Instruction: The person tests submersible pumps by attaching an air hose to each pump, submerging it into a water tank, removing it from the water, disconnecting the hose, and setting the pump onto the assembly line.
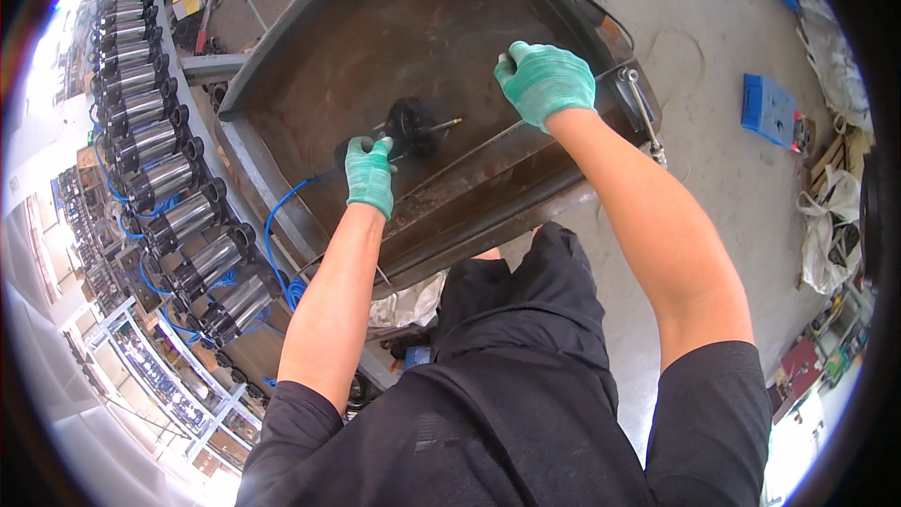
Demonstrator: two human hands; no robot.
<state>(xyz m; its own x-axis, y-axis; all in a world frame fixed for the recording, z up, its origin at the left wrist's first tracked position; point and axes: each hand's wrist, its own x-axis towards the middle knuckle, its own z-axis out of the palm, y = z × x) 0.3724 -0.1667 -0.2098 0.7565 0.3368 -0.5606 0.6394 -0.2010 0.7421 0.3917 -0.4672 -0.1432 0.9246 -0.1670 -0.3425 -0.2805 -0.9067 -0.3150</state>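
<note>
Both my hands wear green knit gloves over a brown, worn metal-looking workbench (469, 9) with a raised rim. My left hand (369, 174) is closed at the near left side of a black round part (411, 127), with its fingertips against it. A thin shaft with a brass-coloured tip (453, 123) sticks out of that part to the right. A blue cable (282, 202) runs up to it from the left. My right hand (549, 84) is raised over the right side of the bench, its fingers curled in. What they hold, if anything, is hidden.
Shiny metal cylinders with black ends (145, 113) stand in a long row on the left. A ratchet-like metal wrench (641, 108) lies at the bench's right corner. On the floor to the right sit a blue case (770, 111) and white sacks (831, 235).
</note>
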